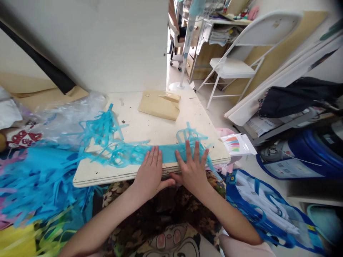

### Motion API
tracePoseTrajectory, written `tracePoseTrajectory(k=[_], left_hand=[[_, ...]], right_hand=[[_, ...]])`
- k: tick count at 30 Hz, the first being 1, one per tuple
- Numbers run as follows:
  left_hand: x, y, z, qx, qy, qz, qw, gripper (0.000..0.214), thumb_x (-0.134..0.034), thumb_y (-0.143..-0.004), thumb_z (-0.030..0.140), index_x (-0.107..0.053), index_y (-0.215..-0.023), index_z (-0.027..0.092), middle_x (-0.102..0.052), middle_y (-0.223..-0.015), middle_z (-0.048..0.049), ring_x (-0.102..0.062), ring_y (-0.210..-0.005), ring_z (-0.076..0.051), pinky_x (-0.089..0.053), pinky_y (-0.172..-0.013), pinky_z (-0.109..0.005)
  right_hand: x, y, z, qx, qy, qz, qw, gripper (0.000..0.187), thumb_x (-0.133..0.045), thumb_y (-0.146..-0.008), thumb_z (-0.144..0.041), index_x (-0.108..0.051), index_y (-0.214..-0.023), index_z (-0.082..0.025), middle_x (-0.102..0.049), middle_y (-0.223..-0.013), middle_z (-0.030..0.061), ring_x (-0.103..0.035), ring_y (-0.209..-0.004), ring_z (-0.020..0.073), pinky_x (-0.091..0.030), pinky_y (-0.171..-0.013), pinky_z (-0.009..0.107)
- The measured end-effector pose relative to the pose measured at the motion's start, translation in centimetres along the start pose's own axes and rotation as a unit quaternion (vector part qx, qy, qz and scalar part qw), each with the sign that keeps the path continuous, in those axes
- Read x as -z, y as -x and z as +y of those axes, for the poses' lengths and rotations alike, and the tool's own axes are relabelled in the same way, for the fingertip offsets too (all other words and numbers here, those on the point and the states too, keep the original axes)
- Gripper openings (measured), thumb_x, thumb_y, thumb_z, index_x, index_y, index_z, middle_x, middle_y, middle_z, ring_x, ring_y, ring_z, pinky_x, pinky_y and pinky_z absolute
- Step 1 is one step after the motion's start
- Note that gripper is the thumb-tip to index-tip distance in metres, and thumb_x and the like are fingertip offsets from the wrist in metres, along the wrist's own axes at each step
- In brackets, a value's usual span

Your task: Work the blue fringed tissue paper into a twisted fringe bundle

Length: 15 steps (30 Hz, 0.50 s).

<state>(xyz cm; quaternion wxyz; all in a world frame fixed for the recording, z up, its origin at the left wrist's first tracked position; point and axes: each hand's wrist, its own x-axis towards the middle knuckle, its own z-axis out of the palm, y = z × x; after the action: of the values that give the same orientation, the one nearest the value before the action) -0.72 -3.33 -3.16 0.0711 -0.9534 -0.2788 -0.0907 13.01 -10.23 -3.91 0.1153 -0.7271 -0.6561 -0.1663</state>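
Two hands lie on a blue strip (169, 152) at the near edge of a table (150, 130), just below the middle of the frame.
The left hand (150, 171) rests flat, four fingers together; the right hand (192, 169) fans its fingers, and neither pinches anything (whether the thumbs touch the edge, the view cannot tell). Fringe (120, 151) tangles to the left; paper (160, 105) lies above, at upper center. Smoothing the strip well likely calls for even pressure, with no loose strands trapped underneath.
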Motion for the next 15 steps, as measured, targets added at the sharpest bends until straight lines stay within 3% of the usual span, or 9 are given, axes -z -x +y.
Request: tracePoseTrajectory(k=[6, 12, 15], left_hand=[[-0.7, 1.1, 0.5, -0.048, -0.026, 0.091, 0.994, 0.041, -0.035, -0.079, 0.028, -0.046, -0.111, 0.004, -0.044, -0.119, -0.0158, -0.038, -0.113, -0.024, -0.028, -0.096, -0.041], [-1.6, 2.3, 0.3, -0.031, -0.051, 0.141, 0.988, 0.045, -0.036, -0.077, 0.016, -0.033, -0.121, 0.004, -0.049, -0.113, -0.0184, -0.042, -0.109, -0.024, -0.031, -0.093, -0.042], [-1.4, 2.6, 0.2, -0.038, -0.066, 0.171, 0.982, 0.041, -0.038, -0.076, 0.014, -0.04, -0.116, 0.006, -0.055, -0.106, -0.0164, -0.049, -0.102, -0.023, -0.034, -0.091, -0.041]], right_hand=[[0.4, 1.1, -0.3, 0.007, 0.001, 0.006, 1.0, 0.067, -0.052, -0.061, -0.056, -0.044, -0.114, -0.016, -0.017, -0.134, 0.0182, 0.002, -0.12, 0.0394, -0.005, -0.088, 0.063], [0.8, 2.2, -1.2, -0.004, 0.025, 0.005, 1.0, 0.065, -0.05, -0.066, -0.051, -0.04, -0.119, -0.014, -0.019, -0.133, 0.0175, 0.001, -0.121, 0.0374, -0.006, -0.089, 0.062], [0.7, 2.4, -2.0, 0.004, 0.055, 0.036, 0.998, 0.062, -0.048, -0.071, -0.045, -0.034, -0.122, -0.014, -0.021, -0.133, 0.015, 0.0, -0.123, 0.0321, -0.001, -0.093, 0.056]])
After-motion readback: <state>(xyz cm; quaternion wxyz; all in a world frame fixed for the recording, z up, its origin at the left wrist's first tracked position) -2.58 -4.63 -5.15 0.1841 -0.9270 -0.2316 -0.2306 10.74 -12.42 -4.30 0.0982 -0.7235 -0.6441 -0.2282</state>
